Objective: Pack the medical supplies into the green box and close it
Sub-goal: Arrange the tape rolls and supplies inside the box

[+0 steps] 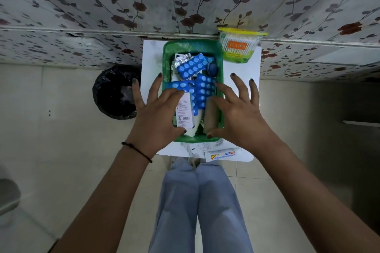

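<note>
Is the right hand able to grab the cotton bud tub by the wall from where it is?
Probably yes. The cotton bud tub stands in the open on the white table, just beyond the right hand, past the green box corner. Nothing lies between them, though the hand is busy with a brown item inside the box.

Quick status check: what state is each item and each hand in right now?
Green plastic box: open, no lid on, filled.
Blue blister packs: inside box.
White carton: in box, under left hand.
Right hand: spread over box.
Cotton-swab tub: lidded, outside box.
White ointment tube: outside box.
</note>
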